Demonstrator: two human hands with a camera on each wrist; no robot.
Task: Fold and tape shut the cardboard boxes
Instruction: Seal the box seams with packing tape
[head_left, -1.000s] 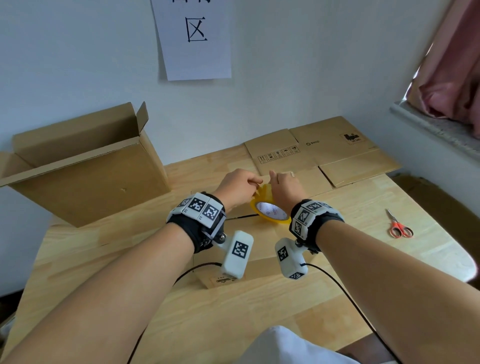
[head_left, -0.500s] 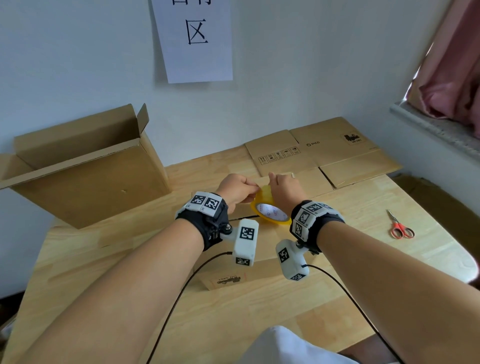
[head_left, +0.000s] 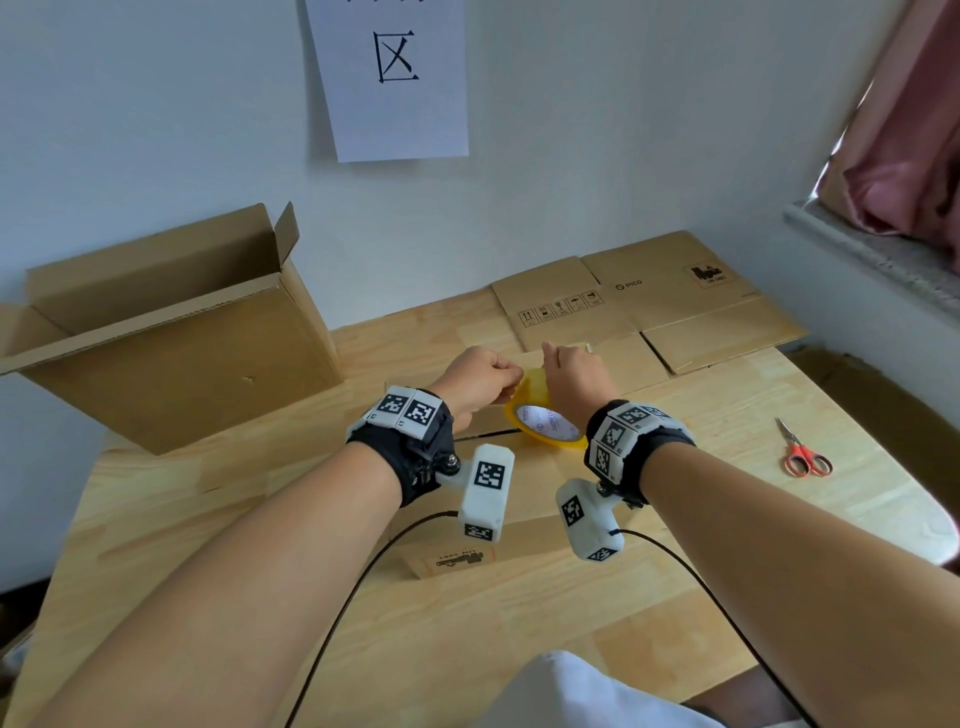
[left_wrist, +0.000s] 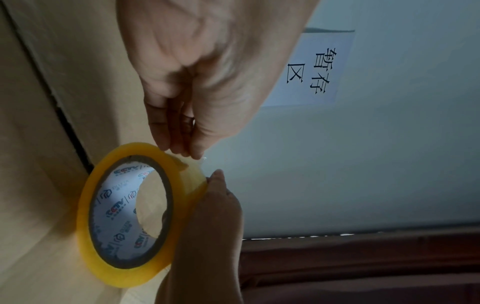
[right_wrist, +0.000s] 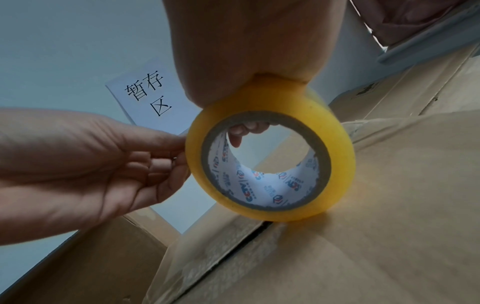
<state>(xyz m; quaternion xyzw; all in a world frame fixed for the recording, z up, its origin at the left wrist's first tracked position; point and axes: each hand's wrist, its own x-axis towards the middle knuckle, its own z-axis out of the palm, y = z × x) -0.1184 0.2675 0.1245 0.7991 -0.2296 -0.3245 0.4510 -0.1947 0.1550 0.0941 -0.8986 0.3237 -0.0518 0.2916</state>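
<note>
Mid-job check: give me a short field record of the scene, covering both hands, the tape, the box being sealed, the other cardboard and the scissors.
left hand: fingertips pinch at the tape's loose end on the roll's rim
right hand: grip on the tape roll, fingers through its core
tape roll: yellow, on edge on the box, at the flap seam
box under hands: flaps folded shut, seam untaped
open box: far left, flaps up
flat cardboard: back of table
scissors: right, on the table, untouched
</note>
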